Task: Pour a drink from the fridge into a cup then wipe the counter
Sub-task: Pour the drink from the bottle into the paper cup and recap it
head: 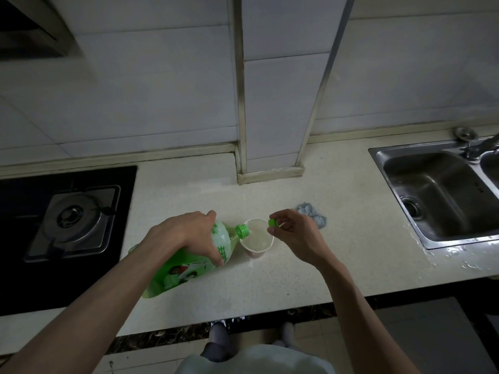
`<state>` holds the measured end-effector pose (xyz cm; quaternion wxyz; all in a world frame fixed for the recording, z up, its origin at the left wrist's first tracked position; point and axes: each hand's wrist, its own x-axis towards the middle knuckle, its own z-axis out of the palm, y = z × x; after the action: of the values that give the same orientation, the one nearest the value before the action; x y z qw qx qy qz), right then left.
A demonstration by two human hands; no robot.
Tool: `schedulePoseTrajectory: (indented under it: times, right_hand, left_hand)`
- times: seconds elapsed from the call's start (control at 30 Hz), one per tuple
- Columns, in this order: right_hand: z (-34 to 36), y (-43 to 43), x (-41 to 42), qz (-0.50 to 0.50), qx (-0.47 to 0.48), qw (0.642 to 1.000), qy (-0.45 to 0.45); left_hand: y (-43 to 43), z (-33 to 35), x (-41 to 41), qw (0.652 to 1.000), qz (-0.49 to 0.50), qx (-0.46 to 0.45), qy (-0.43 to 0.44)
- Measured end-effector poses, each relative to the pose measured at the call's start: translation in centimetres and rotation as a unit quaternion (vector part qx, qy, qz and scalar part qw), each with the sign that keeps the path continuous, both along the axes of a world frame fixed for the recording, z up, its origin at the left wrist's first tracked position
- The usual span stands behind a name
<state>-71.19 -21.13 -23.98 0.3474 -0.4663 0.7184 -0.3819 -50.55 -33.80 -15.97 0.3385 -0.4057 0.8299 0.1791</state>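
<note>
Tipping one bottle [183, 268] over one cup [255, 253] | left hand [186, 233] grips it | right hand [297, 236] pinches one cap [273, 223]

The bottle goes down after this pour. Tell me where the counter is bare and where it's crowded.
Bare: the counter between stove and pillar, and the front strip between cup and edge. Crowded: around the cup, where bottle, left hand, right hand with cap and cloth cluster.

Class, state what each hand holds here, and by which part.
The left hand grips the green bottle around its shoulder. The right hand pinches the green cap by its edge.
</note>
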Motion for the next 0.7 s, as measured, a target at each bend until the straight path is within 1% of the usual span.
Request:
schedulePoseTrajectory:
  times: [0.17, 0.4, 0.57, 0.7]
  right_hand:
    - [0.2, 0.0, 0.1, 0.004, 0.002, 1.0, 0.006]
    - [1.2, -0.2, 0.5, -0.006, -0.015, 1.0, 0.012]
    - [2.9, -0.5, 1.1, 0.0, -0.051, 0.998, -0.044]
    - [4.6, -0.9, 1.8, 0.036, -0.069, 0.995, -0.063]
  left_hand:
    - [0.1, 0.2, 0.1, 1.0, 0.001, -0.007, 0.027]
    - [0.4, 0.2, 0.9, 0.991, 0.0, -0.037, 0.132]
    - [1.2, -0.2, 2.0, 0.969, 0.039, -0.034, 0.241]
    - [1.7, -0.5, 2.7, 0.946, 0.081, -0.024, 0.314]
